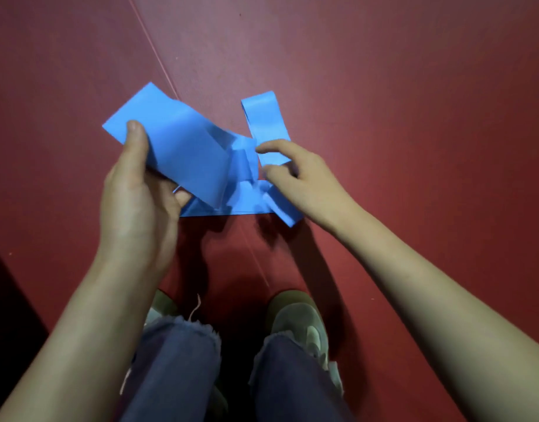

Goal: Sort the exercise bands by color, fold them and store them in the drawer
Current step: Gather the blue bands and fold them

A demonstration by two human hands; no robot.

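Observation:
A wide blue exercise band (183,147), partly folded flat, is held above the red floor by my left hand (137,193), thumb on top near its left corner and fingers underneath. The band's other end runs right in loose folds and forms an upright loop (263,117). My right hand (295,175) pinches that looped part between thumb and fingers. More blue band (247,205) hangs rumpled below, between the two hands. No drawer is in view.
Red floor mats (384,86) fill the view, with a seam (158,56) running diagonally from the top toward my feet. My jeans and grey-green shoes (298,318) are at the bottom centre. A dark edge (6,300) lies at the lower left.

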